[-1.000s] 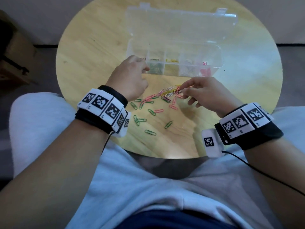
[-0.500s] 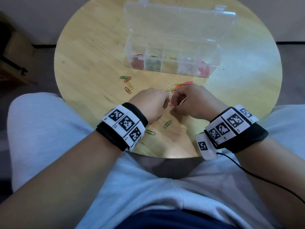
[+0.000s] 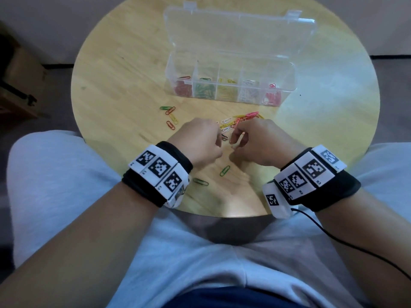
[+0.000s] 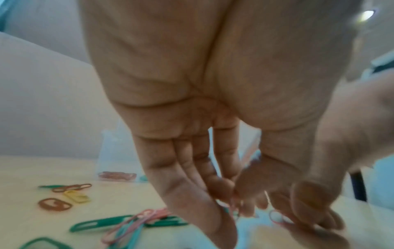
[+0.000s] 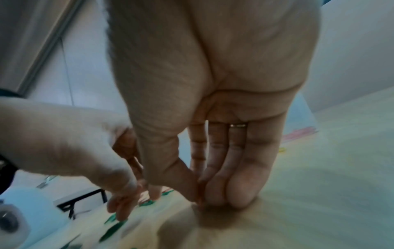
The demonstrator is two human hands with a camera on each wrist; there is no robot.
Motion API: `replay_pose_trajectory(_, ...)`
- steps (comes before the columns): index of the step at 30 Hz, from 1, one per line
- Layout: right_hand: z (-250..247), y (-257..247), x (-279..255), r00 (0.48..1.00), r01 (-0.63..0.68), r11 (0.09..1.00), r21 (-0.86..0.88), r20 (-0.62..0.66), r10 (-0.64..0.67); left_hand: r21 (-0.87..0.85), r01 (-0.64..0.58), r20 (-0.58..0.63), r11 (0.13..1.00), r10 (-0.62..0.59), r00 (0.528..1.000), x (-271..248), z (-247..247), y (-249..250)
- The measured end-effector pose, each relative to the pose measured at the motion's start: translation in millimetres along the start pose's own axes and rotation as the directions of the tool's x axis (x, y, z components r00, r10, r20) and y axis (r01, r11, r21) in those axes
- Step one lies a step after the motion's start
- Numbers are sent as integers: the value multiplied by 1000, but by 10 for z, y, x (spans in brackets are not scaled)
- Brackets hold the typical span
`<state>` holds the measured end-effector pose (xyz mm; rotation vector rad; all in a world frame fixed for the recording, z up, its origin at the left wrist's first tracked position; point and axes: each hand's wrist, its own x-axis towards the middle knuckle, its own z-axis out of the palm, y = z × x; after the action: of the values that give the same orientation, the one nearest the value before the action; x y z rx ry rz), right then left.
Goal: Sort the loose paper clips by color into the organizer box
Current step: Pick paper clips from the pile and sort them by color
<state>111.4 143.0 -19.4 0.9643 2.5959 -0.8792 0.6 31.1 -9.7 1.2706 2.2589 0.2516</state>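
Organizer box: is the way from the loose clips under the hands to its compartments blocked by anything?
Nothing visible blocks it. The organizer box stands with its lid swung back and all compartments open on top. Between it and the left hand and right hand lie only bare table and flat loose clips.

Dim, cool room light. Pale glare washes the right side of the table [image 3: 333, 90] and the clear organizer box [image 3: 231, 63] lid. Soft shadow under both hands. Head view bows at edges. Wrist views soft, smeared; the paper clips [image 4: 102, 222] out of focus.
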Motion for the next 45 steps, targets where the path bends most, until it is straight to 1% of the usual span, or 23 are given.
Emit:
replay_pose_trajectory(1,-36,19,-11,1000,-12,998,57,5,11,-56,9,-26,998,-10,1000,4,-44,-28)
replay_pose_trajectory(3,-118,48,-42,999,-50,956,288,15,47,-153,22,-68,988,-32,997,15,-135,-107)
replay_pose_trajectory(4,-159,50,-55,997,-80,893,443,28,75,-199,31,-77,980,-47,996,22,-172,-154)
replay_pose_trajectory(6,-232,45,-62,990,-133,690,711,60,129,-267,53,-83,962,-77,994,37,-227,-248)
replay_pose_trajectory(7,-253,46,-56,986,-147,583,799,72,150,-277,56,-86,959,-83,993,44,-245,-291)
replay_pose_trajectory(8,-264,48,-47,984,-148,488,860,80,157,-279,56,-87,959,-84,993,52,-252,-327)
replay_pose_trajectory(9,-272,57,-37,985,-142,415,899,84,154,-285,55,-83,957,-82,993,56,-259,-353)
replay_pose_trajectory(10,-273,63,-26,986,-137,366,920,90,143,-297,59,-76,953,-85,994,59,-263,-369)
replay_pose_trajectory(12,-264,82,-2,986,-139,331,933,99,133,-315,55,-77,948,-83,994,60,-265,-377)
replay_pose_trajectory(13,-258,81,12,985,-140,349,927,96,142,-322,45,-88,946,-77,993,64,-269,-372)
replay_pose_trajectory(14,-248,84,32,984,-146,390,909,92,154,-329,39,-99,944,-76,992,70,-273,-365)
replay_pose_trajectory(15,-239,81,49,983,-154,459,875,87,164,-331,42,-106,943,-81,991,73,-279,-355)
replay_pose_trajectory(16,-231,74,61,982,-158,561,813,71,175,-330,52,-111,943,-93,989,78,-284,-347)
replay_pose_trajectory(18,-203,54,65,988,-118,804,583,-10,153,-337,78,-116,938,-124,985,89,-296,-344)
replay_pose_trajectory(19,-182,45,53,992,-80,890,450,-48,113,-338,88,-120,937,-136,983,93,-299,-350)
replay_pose_trajectory(20,-154,38,45,995,-49,939,341,-65,76,-323,98,-128,941,-146,981,97,-294,-361)
replay_pose_trajectory(21,-125,37,39,997,-33,964,262,-60,51,-295,108,-140,949,-155,978,103,-286,-375)
replay_pose_trajectory(24,-79,49,42,999,-22,994,110,-39,26,-182,167,-152,969,-195,969,128,-254,-437)
replay_pose_trajectory(27,-85,92,58,998,-11,999,51,-63,14,-73,248,-77,966,-254,964,130,-238,-499)
replay_pose_trajectory(30,-98,133,39,998,2,1000,1,-66,-2,-10,266,-10,964,-266,964,120,-223,-532)
replay_pose_trajectory(38,-70,148,37,997,27,1000,-6,-74,-27,-22,274,-4,962,-274,962,106,-227,-504)
replay_pose_trajectory(43,-73,163,54,998,-33,999,-15,-58,32,-13,283,-36,959,-284,958,99,-239,-485)
replay_pose_trajectory(45,-71,166,55,997,-40,998,-44,-60,38,-45,268,-25,962,-269,963,101,-251,-469)
